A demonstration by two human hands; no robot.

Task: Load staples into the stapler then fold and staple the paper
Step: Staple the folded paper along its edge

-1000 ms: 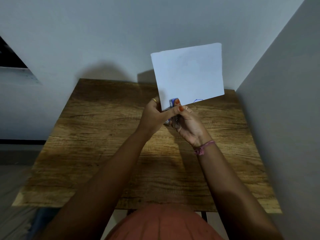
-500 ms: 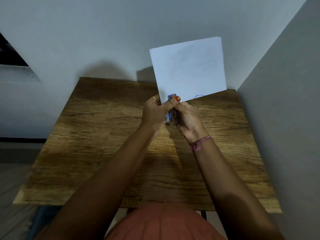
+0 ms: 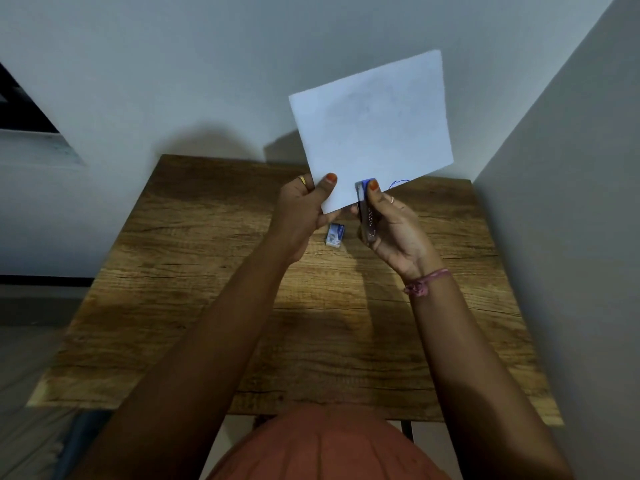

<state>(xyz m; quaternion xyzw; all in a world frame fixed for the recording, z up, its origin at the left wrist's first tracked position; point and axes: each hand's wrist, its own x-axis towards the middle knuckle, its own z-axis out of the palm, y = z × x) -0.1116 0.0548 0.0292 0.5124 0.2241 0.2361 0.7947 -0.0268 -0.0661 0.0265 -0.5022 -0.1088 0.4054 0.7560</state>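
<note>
Wooden table (image 3: 194, 306), staple box (image 3: 335, 234) newly uncovered beneath parted hands.

A wood-grain table (image 3: 180, 306) stands against the wall; a small staple box (image 3: 335, 234) lies flat on it, toward twelve o'clock from its middle

A: What's different from a second ago?
B: The hands are apart now. The left hand (image 3: 304, 206) moves off the stapler (image 3: 365, 209) and its grip pinches only the paper's (image 3: 372, 129) lower corner.
A: And the right?
B: The right hand (image 3: 391, 226) alone holds the stapler, shifted right along the bottom edge. A small box (image 3: 335, 234) shows on the bench between them.
</note>
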